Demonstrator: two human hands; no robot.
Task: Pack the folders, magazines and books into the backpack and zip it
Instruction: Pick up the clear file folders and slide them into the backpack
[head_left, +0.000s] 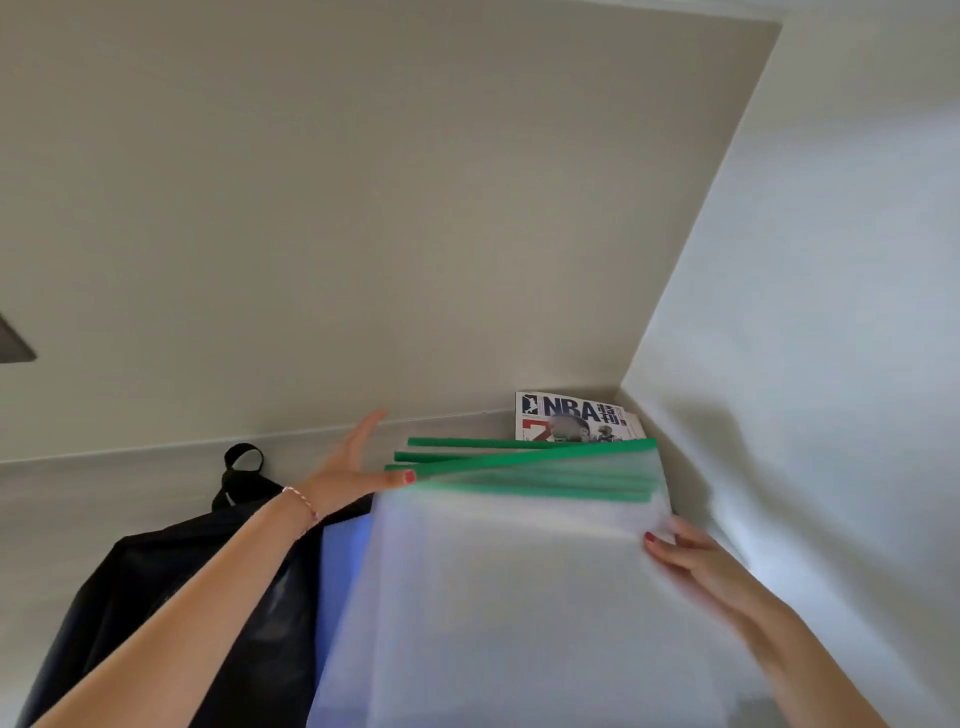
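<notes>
Several translucent folders (519, 571) with green spine bars are stacked in front of me, fanned at the top. My left hand (353, 467) reaches to their upper left corner, thumb on a green bar and fingers straight. My right hand (696, 561) holds the stack's right edge with its thumb on the front sheet. A black backpack (171, 597) with a top loop lies to the left under my left forearm. An NBA magazine (576, 415) stands in the corner behind the folders. A blue sheet (343, 561) shows between the backpack and the folders.
The light table surface (104, 483) runs along a beige wall (363, 208). A white wall (831, 312) closes in on the right, forming a corner behind the magazine. A dark object (13, 345) sits at the far left edge.
</notes>
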